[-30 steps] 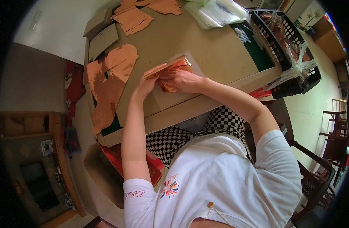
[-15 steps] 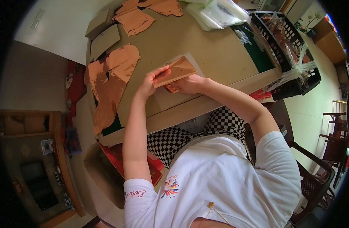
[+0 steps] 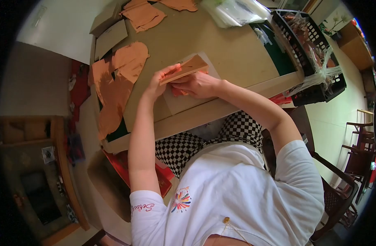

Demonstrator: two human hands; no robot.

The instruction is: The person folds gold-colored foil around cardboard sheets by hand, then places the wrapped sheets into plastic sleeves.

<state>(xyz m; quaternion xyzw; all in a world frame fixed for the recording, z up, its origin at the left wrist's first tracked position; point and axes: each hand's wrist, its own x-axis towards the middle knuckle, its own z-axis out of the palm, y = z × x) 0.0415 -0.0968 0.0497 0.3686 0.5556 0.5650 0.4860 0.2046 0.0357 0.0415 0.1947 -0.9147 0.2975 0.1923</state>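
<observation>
Lying along the left side of the brown tabletop [image 3: 229,57], a flat copper-coloured foil piece [image 3: 124,67] spreads downward past cardboard flaps [image 3: 111,39], with a green strip showing beneath its lower end. Just right of it, the left arm runs nearly straight forward from its white sleeve [image 3: 146,207], the forearm leaning slightly toward the middle. At its end the left hand [image 3: 158,82] is turned palm inward, fingers close together and bent over the upper left part of a tan rectangular packet [image 3: 190,69], gripping it along that side; the thumb is hidden. The packet is held tilted above the tabletop, its long lower edge slanting up to the right, and it reaches from the left fingers across to above the right hand [image 3: 202,85]. A bit of shiny orange foil [image 3: 179,92] hangs under the packet, against the right fingers, over a pale translucent sheet [image 3: 176,104]. The right hand shows its back, fingers pointing left and tucked beneath the packet's lower edge; whether they pinch the foil or only rest on it, I cannot tell. From that wrist the right forearm slopes down to a bent elbow. Farther right lie clear plastic bags [image 3: 236,13] at the far edge and a black plastic crate [image 3: 318,97] beside the table.
</observation>
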